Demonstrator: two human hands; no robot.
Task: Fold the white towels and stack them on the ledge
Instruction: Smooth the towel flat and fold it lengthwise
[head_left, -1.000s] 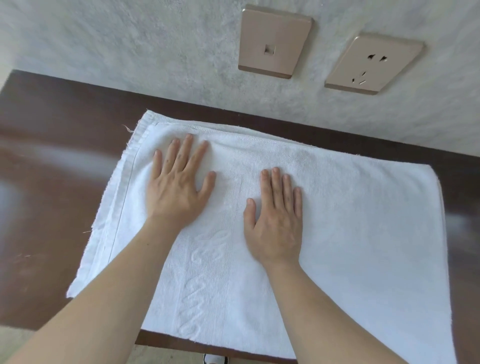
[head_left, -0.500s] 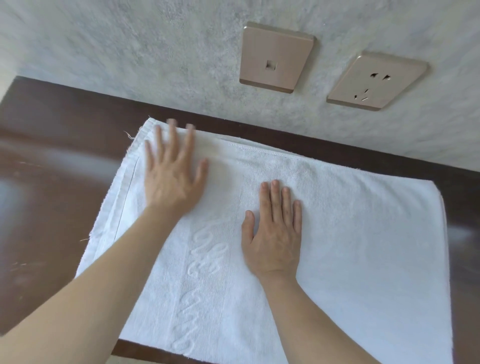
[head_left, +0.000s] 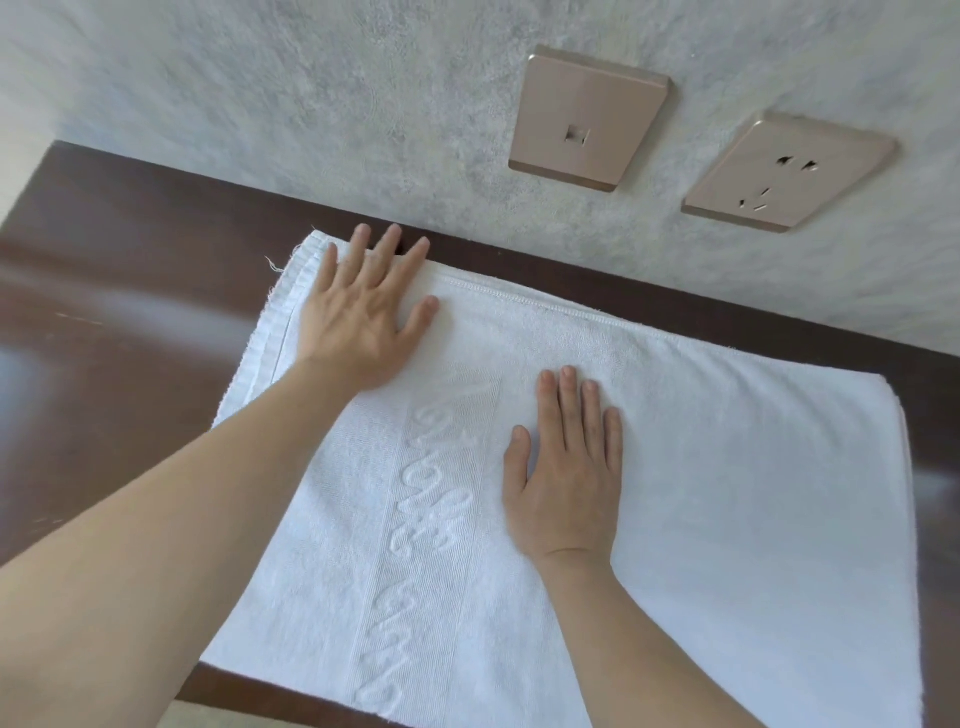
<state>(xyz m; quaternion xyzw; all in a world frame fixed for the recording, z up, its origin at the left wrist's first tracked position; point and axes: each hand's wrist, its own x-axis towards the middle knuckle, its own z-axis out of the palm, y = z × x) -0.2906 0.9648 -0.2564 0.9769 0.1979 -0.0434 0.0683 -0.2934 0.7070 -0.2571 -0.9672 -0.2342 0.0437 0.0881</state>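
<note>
A folded white towel with a raised script band lies flat on the dark brown ledge. Its layered hems show along the left side and its fold runs down the right. My left hand lies flat on the towel's far left corner, fingers straight and spread, the fingertips reaching the far edge. My right hand presses flat on the towel's middle, fingers straight and together. Neither hand grips the cloth.
A grey textured wall rises right behind the ledge, carrying a beige switch plate and a beige socket plate. Bare ledge surface shows to the left of the towel. The ledge's front edge runs under the towel's near side.
My left hand has slid away from me along the towel, from its middle left to the far left corner. My right hand has stayed in place on the towel's middle.
</note>
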